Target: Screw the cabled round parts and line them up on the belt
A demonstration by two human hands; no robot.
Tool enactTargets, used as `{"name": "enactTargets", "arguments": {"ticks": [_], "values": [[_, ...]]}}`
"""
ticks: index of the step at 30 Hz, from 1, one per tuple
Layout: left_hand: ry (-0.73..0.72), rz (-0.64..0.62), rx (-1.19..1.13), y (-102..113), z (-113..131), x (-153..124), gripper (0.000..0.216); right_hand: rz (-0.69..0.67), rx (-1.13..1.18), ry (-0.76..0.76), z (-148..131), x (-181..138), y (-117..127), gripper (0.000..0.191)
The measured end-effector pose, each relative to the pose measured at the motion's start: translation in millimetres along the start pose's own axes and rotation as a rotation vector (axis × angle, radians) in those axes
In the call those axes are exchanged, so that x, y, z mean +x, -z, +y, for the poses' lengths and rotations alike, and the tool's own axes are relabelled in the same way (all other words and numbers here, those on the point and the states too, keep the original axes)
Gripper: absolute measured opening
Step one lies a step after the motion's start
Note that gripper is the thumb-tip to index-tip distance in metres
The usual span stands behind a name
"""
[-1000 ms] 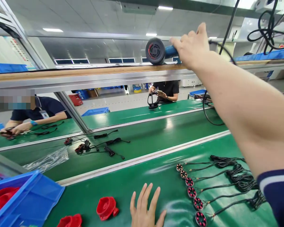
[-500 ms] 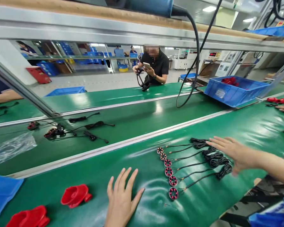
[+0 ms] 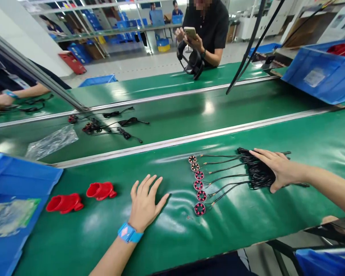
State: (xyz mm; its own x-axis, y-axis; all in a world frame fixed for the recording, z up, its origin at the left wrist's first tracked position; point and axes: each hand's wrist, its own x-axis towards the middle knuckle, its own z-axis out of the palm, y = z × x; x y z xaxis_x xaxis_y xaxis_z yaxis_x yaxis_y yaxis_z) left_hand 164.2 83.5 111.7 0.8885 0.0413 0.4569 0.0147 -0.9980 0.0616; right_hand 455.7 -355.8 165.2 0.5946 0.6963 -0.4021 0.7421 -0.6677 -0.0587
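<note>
Where it hovered before, the right hand now presses the black cables — flat.

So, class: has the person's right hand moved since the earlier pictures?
Yes. The right hand came down from the overhead shelf onto the black cable bundle on the green belt.

Green workbenches run through a factory hall.
Blue bins line the benches; grey floor and stacked shelving lie beyond.

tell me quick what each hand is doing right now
Left hand: open, flat on the green mat, holding nothing.
Right hand: open, fingers resting on the bundled black wires, not gripping them.
</note>
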Motion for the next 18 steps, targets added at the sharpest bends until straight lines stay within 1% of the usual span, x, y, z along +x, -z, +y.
{"name": "enactTargets", "arguments": {"ticks": [3,6,8,10,11,13,15,16,18], "values": [[-0.009,-0.016,-0.052,5,15,-5,0.052,0.063,-0.001,0.029,7,-1,-7,0.129],[-0.056,-0.069,-0.151,12,44,-6,0.064,0.164,-0.014,0.081,8,-6,-13,0.115],[-0.129,-0.127,-0.164,15,68,-2,0.077,0.217,-0.012,0.136,7,-9,-16,0.108],[-0.200,-0.203,-0.128,15,88,6,0.091,0.242,-0.023,0.177,3,-10,-18,0.103],[-0.224,-0.242,-0.099,13,96,10,0.093,0.244,-0.034,0.184,1,-10,-18,0.099],[-0.257,-0.306,-0.040,7,107,18,0.085,0.240,-0.039,0.165,-3,-12,-18,0.091],[-0.294,-0.320,0.006,1,112,24,0.071,0.226,0.004,0.131,-6,-16,-16,0.085],[-0.320,-0.305,0.021,-2,113,26,0.067,0.219,0.037,0.110,-8,-19,-15,0.083],[-0.378,-0.225,0.028,-13,110,33,0.065,0.200,0.079,0.082,-8,-25,-11,0.081]]}}
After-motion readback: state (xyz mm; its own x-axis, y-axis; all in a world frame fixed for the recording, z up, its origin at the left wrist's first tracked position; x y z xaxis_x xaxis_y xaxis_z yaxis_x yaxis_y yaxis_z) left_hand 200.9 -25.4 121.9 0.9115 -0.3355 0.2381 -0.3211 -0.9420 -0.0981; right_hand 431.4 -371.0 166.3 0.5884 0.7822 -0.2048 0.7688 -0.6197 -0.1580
